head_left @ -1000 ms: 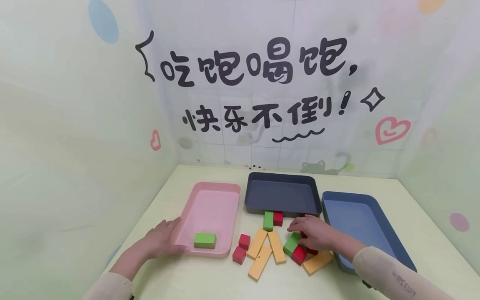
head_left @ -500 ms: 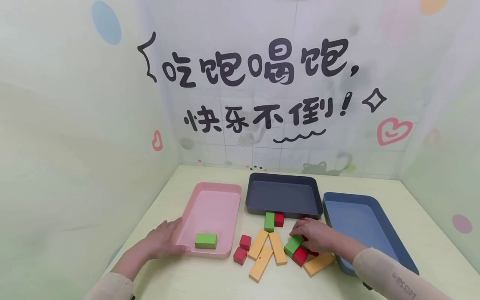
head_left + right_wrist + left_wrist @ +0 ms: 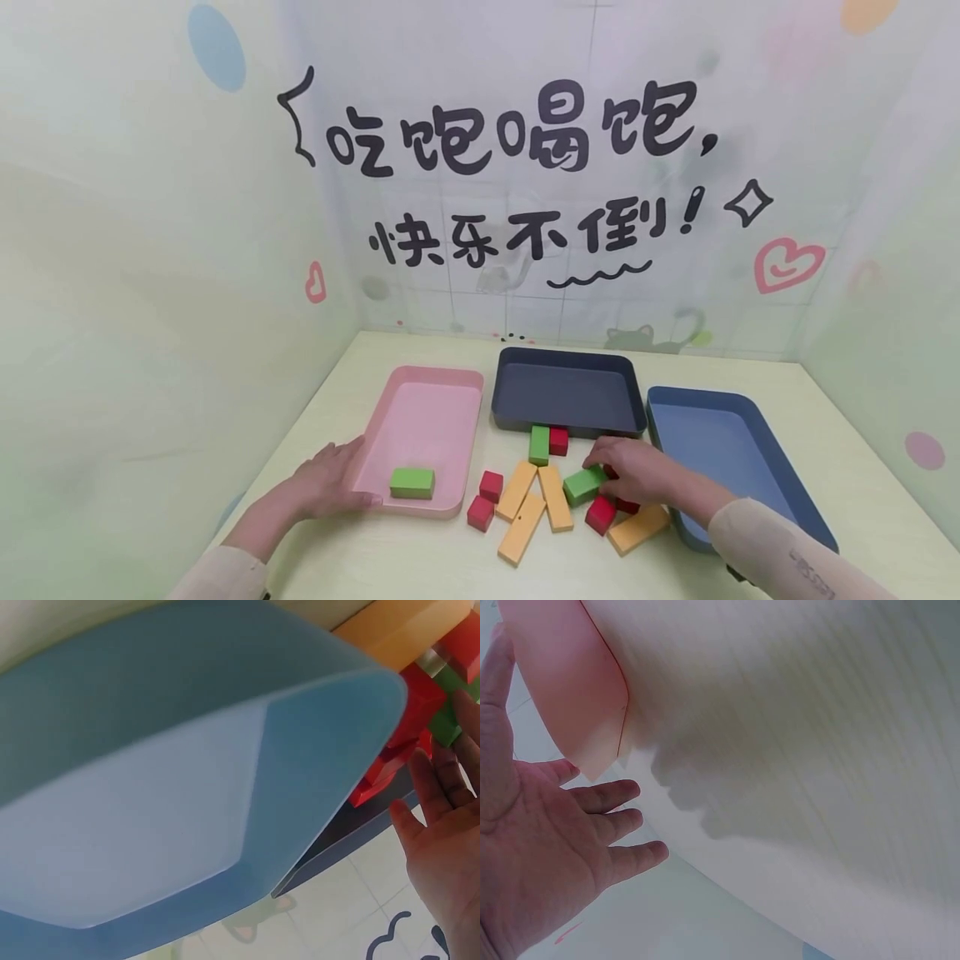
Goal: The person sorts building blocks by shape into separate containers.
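At the near-left corner of the pink tray (image 3: 420, 417), my left hand (image 3: 326, 479) rests with fingers spread and thumb along the front wall. The left wrist view shows that hand (image 3: 555, 840) beside the tray's pink wall (image 3: 574, 682). A green block (image 3: 412, 482) lies inside the pink tray. To the right, my right hand (image 3: 637, 471) pinches another green block (image 3: 583, 486) between thumb and fingers, low over the table. Red blocks (image 3: 601, 515) lie just in front of and under this hand, partly hidden. In the right wrist view the green block (image 3: 448, 716) shows by the thumb.
A dark navy tray (image 3: 567, 392) stands at the back and a blue tray (image 3: 738, 450) at the right. Yellow planks (image 3: 521, 529) lie in the middle, with red cubes (image 3: 481, 512) to their left. A green block (image 3: 539, 445) touches the navy tray's front.
My right hand has closed on the green block, which has turned and shifted slightly left, away from the red block beside it. The left hand has stayed by the pink tray.
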The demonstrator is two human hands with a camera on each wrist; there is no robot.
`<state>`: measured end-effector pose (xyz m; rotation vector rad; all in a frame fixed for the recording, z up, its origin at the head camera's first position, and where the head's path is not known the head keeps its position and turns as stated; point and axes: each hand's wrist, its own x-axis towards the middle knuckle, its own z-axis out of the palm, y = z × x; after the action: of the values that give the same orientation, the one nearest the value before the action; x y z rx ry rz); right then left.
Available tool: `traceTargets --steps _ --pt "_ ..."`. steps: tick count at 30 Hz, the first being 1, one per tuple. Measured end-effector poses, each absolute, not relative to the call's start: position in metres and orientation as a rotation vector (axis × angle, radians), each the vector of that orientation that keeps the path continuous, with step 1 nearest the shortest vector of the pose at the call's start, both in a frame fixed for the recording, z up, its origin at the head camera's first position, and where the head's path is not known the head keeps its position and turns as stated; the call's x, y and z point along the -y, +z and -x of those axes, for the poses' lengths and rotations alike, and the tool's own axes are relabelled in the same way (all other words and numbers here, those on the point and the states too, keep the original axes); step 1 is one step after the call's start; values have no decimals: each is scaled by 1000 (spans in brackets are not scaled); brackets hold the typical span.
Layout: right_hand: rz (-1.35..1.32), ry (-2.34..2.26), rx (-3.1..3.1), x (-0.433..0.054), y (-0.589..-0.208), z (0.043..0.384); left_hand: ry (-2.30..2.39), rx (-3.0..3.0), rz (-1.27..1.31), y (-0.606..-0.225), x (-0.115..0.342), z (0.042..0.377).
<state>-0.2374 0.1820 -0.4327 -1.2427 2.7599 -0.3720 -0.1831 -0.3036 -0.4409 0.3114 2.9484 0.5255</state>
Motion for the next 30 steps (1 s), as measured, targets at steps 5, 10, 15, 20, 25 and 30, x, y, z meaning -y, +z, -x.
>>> traceTargets --steps 5,10,15,20,25,30 --pt "1152 -484 -2754 -182 -426 236 536 -2947 -310 -441 303 182" --pt "1112 -577 -2778 -178 -420 236 527 -2952 -329 -440 302 182" --pt "1050 -703 -2795 -170 -414 237 534 -2956 -336 -439 303 181" --pt "1000 -772 -2836 -157 -409 240 541 -2956 -337 -440 303 181" --pt "899 -862 -2846 -140 -405 243 557 -2949 -315 -441 303 182" --pt "832 -910 -2853 -123 -404 249 559 -2949 -327 -440 303 183"
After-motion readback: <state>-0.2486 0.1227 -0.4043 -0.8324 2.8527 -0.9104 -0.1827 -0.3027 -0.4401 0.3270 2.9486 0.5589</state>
